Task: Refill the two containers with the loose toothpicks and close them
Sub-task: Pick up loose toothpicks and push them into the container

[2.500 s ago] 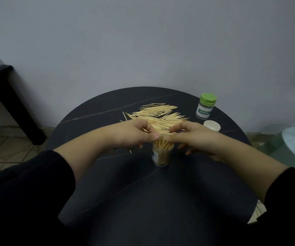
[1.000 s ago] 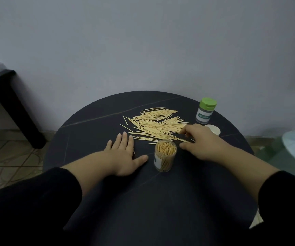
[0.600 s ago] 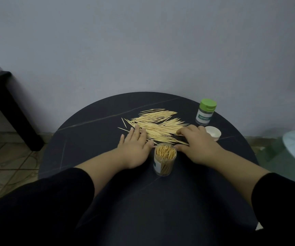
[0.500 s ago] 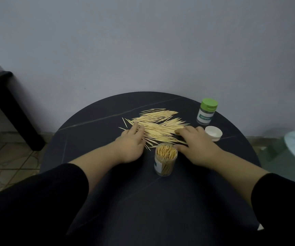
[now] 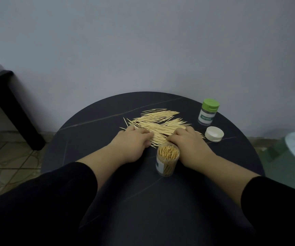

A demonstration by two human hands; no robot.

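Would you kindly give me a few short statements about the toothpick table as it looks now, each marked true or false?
1. The green-lidded container stands closed at the far right of the table. True.
2. The open container between the wrists is empty. False: it is packed with upright toothpicks.
3. The white lid lies on the table, apart from the open container. True.
4. The right hand holds the white lid. False: it is down on the loose toothpicks, as is the left hand.
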